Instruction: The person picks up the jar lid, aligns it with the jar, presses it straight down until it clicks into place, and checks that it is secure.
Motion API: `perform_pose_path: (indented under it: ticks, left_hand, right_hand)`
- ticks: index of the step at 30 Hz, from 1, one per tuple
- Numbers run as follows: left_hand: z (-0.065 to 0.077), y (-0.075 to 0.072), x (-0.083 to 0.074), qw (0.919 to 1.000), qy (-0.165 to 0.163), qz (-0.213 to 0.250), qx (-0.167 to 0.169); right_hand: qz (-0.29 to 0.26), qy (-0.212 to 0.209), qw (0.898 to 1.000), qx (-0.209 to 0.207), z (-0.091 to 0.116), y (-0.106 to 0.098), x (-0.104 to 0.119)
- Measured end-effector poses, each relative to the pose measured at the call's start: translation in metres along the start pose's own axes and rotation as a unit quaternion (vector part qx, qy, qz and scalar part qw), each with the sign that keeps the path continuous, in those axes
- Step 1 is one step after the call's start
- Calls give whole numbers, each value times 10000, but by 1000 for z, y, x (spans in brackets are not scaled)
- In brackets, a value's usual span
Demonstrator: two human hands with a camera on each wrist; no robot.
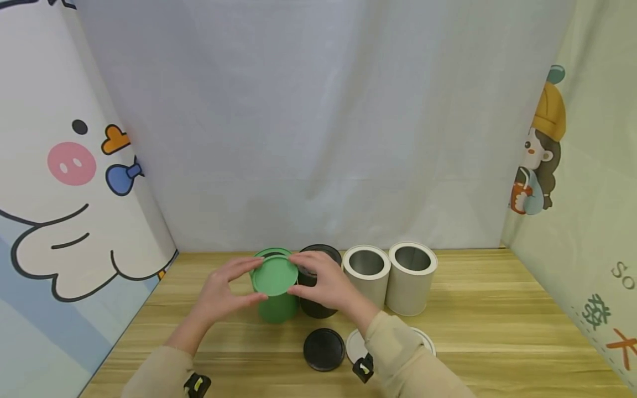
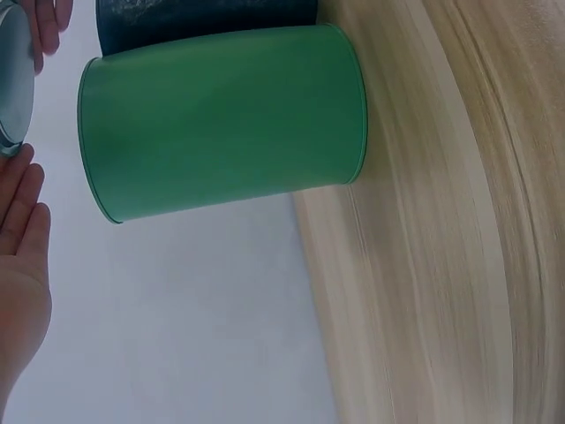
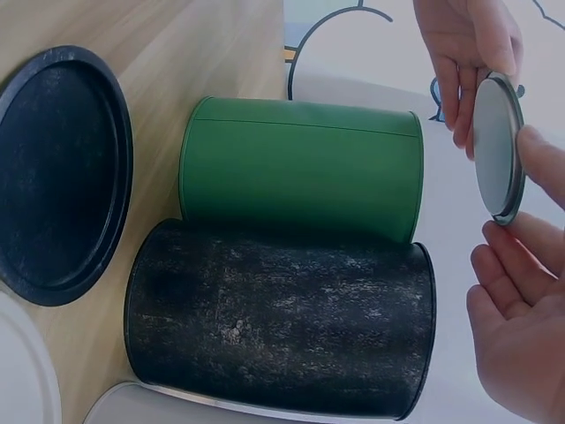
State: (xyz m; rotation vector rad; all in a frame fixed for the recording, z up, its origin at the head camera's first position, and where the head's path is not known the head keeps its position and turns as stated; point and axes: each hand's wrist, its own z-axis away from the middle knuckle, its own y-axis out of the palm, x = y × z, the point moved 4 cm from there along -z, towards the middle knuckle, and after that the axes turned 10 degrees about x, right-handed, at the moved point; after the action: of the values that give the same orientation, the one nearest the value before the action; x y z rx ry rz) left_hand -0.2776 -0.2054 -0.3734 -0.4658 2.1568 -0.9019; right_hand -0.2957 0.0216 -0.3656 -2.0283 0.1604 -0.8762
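Grey backdrop (image 1: 318, 110): hangs behind the desk, between cartoon-printed side panels (image 1: 59, 193).
Wood desk (image 1: 497, 309): carries four upright cans in a row.
Beige right sleeve (image 1: 408, 356): in the way of the white lids (image 1: 355, 347), hiding parts of them.
White cans (image 1: 410, 293): side by side at the row's right end, uncovered.
Black can (image 1: 318, 307): second from left, close beside the green can, partly behind the right grip.
Green can (image 1: 277, 312): leftmost, partly blocked by the held lid.
Right grip (image 1: 325, 280): pinches the green lid's right edge.
Left grip (image 1: 222, 290): pinches its left edge.
Green lid (image 1: 275, 275): tilted, held up apart from the green can.
Black lid (image 1: 324, 350): flat on the desk, beside a white one.
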Motion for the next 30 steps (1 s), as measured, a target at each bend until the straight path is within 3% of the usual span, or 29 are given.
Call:
perform_pose_path:
  ticks: [16,30]
  left_hand:
    - [-9,0,18,9972,-750,21,-45]
    - [-14,-2,29,9955,-933,-138,86]
  right_hand:
    - [178,457,9985,-259,-15,5,-8]
    - [283,823,9957,-305,-24,9,-9]
